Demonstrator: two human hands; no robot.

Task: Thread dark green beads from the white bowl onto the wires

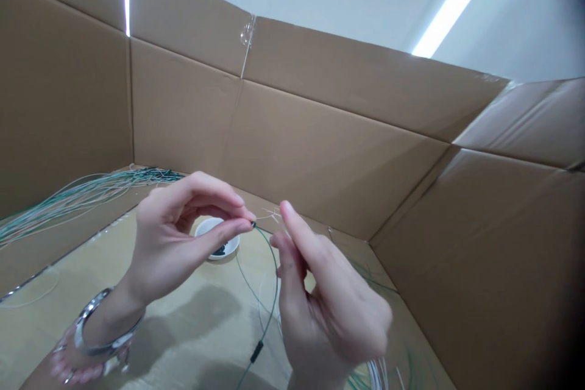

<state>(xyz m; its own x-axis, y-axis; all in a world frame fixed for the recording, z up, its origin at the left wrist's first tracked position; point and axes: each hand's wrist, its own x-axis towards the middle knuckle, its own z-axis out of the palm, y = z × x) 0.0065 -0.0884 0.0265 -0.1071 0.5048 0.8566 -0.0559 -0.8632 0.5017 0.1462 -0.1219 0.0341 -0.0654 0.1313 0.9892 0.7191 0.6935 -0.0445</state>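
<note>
My left hand (183, 237) pinches a tiny black piece (254, 225) between thumb and forefinger. From it a thin green wire (276, 274) curves down, with a black sleeve (256, 351) lower along it. Close by on the right, my right hand (326, 292) has its thumb and fingers drawn together around a thin white wire (275, 214), whose fine ends show above the fingertips. How far those ends touch the black piece is too small to tell. Behind my left hand stands a white bowl (233, 247) holding small black pieces (220, 250).
Tall cardboard walls (292, 134) surround the tabletop (183, 329). A bundle of green and white wires (100, 195) lies along the left wall. More wires (377, 372) lie beneath and right of my right hand.
</note>
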